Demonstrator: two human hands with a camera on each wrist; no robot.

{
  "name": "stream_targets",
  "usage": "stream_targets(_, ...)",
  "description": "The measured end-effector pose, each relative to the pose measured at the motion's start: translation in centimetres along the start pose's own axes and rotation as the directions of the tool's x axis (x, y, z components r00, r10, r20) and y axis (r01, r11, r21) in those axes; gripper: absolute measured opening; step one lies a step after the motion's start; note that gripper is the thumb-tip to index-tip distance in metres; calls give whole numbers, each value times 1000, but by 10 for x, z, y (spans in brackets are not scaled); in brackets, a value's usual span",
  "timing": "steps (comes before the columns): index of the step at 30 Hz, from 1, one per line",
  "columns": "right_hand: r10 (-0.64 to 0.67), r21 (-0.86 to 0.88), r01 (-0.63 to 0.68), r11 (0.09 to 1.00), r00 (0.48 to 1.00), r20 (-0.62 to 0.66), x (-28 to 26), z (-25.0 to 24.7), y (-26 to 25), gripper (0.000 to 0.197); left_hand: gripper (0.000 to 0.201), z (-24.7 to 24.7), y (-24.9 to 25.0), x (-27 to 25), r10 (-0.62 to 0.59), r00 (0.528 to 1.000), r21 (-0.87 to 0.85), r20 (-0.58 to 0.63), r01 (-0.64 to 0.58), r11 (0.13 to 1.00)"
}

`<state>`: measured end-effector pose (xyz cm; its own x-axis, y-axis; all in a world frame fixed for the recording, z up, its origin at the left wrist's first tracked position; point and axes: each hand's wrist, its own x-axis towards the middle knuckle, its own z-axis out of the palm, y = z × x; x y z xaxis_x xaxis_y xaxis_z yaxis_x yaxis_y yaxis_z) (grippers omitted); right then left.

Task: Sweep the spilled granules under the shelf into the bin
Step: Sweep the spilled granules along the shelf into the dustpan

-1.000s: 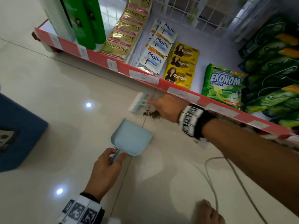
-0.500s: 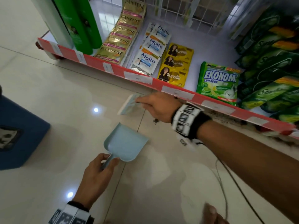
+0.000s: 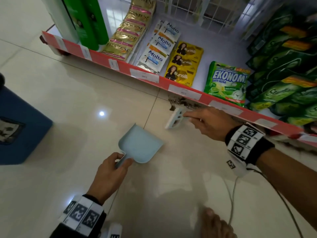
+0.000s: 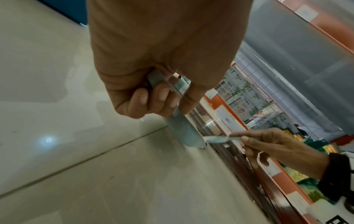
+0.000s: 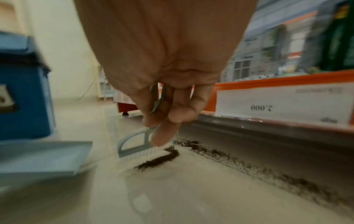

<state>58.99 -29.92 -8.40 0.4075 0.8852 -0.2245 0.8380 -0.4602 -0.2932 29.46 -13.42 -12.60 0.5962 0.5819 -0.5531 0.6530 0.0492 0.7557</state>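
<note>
Under the red front edge of the shelf (image 3: 187,91) the granules (image 5: 239,160) lie in a long dark band along the floor, with the brush (image 3: 175,120) pinched in the right hand (image 3: 209,123) at the band's near end. The dustpan (image 3: 139,146), handle clasped by the left hand (image 3: 109,176), lies beside the brush, away from the shelf; the blue bin (image 3: 20,124) stands well apart to the left. How far the band reaches beneath the shelf is hidden
</note>
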Motion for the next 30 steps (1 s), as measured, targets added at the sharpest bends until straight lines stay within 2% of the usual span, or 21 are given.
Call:
stream_targets(2,7,48,0,999,989,-145,-1,7,-4,33,26,5,6,7,18,1000,15,21,-19,1000)
stream_targets(4,26,63,-12,998,973,-230,7,16,-13,33,26,7,10,14,31,999,24,40,-32,999)
stream_targets(10,133,-125,-182,975,937,-323,56,39,-27,35,22,6,24,32,63,996,121,69,-71,990)
stream_targets(14,231,-261,-299,918,937,-262,77,41,-29,26,23,11,27,36,60,997,78,53,-64,995)
stream_targets(16,217,-259,-270,927,952,-216,73,40,-27,23,22,16,27,35,54,997,45,52,-56,997)
stream_targets(19,129,-262,-163,951,982,-141,48,37,-25,23,21,22,26,34,55,997,25,56,-57,998)
stream_targets(21,79,-231,-113,966,985,-150,28,32,-26,25,21,24,26,35,56,997,25,57,-58,998)
stream_targets(24,72,-208,-125,970,967,-245,24,22,-24,26,22,28,27,37,58,996,0,65,-58,998)
stream_targets(26,115,-217,-174,961,959,-260,37,21,-23,23,23,31,28,38,58,996,-6,74,-57,998)
stream_targets(30,226,-259,-269,928,956,-186,53,29,-20,22,21,34,29,38,56,995,-15,78,-55,998)
